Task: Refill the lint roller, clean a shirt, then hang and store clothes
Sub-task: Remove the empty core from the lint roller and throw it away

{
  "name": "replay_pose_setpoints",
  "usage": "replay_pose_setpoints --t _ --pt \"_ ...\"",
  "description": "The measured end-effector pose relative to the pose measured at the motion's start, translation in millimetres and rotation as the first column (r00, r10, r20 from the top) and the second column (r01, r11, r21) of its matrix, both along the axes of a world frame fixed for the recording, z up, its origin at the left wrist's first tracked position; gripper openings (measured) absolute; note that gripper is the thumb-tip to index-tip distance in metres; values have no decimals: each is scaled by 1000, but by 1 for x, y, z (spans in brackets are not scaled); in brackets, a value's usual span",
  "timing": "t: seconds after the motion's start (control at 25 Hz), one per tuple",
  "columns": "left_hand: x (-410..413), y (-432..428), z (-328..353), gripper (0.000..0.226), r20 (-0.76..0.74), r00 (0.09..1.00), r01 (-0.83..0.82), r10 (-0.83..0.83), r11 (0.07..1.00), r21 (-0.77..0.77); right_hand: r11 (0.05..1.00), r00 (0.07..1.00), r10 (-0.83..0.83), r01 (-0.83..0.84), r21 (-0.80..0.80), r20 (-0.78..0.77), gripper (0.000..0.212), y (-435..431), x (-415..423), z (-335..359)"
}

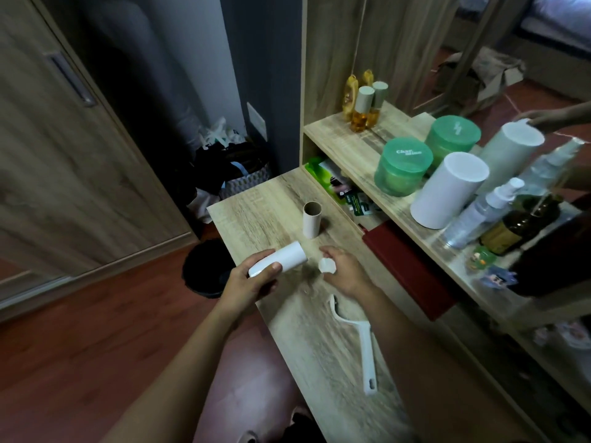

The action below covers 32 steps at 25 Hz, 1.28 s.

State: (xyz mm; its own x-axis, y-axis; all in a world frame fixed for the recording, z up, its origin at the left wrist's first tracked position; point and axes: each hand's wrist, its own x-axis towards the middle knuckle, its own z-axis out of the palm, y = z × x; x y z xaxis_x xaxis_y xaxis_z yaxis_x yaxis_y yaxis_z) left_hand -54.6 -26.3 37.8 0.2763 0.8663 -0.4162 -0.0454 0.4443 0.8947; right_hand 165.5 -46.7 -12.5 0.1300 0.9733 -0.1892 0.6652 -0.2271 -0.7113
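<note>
Two hands work over the wooden desk (256, 215) in my feed. The left hand (248, 287) grips a fresh white lint roll (284, 257), fingers and thumb wrapped round its near end, and holds it tilted just above the desktop with the far end pointing up and to the right. The right hand (347, 274) is just beside it, fingers curled round a small white cap (327, 266); I cannot tell what kind of part it is. Behind both hands an empty cardboard core (311, 220) stands upright on the desk, apart from the roll. The white lint roller handle (364, 343) lies flat on the desk near my right forearm, bare of any roll. On the shelf to the right I see a green jar (403, 166) and a tall white cylinder (447, 190). A black bin (204, 270) sits on the floor by the desk's left edge.
</note>
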Motion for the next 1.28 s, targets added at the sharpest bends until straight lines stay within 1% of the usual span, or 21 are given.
replay_pose_setpoints --t 0.08,0.16,0.28,0.36,0.44,0.52,0.56,0.64,0.72,0.76,0.88,1.08,1.28 --pt "-5 0 -6 25 -8 1000 -16 16 1000 3 997 996 58 -54 -62 73 62 3 1 -16" --pt "-6 0 -9 25 -11 1000 -21 21 1000 7 994 994 61 -52 -94 93 63 4 3 -25" --pt "-5 3 -9 25 6 1000 -23 23 1000 5 994 990 93 -85 -72 108 74 4 9 -20" --pt "-2 6 -6 25 4 1000 -3 3 1000 8 992 986 124 -122 -26 108 82 4 14 -7" --pt "4 8 -2 26 -24 999 36 -35 999 15 985 981 150 -159 68 121 89 5 19 13" --pt "16 10 5 33 -96 990 109 -104 993 54 958 964 210 -237 165 166 96 5 22 33" --pt "22 8 9 36 -138 980 159 -146 983 87 936 944 253 -294 193 212 98 4 23 42" --pt "34 5 14 38 -184 959 240 -213 961 136 898 887 328 -399 184 325 92 2 21 56" --pt "41 2 17 32 -182 955 263 -235 954 145 886 840 367 -447 127 399 74 0 17 60" --pt "43 2 17 28 -171 960 249 -223 957 151 891 834 367 -443 103 412 66 0 16 59" --pt "46 -1 18 24 -163 974 192 -158 956 221 917 853 331 -392 74 404 57 -3 13 56" --pt "46 -4 21 45 -212 974 151 -75 918 368 940 901 252 -315 133 354 54 -5 14 60" --pt "46 -9 24 44 -177 981 9 74 905 426 946 905 218 -288 150 365 53 -8 13 58"
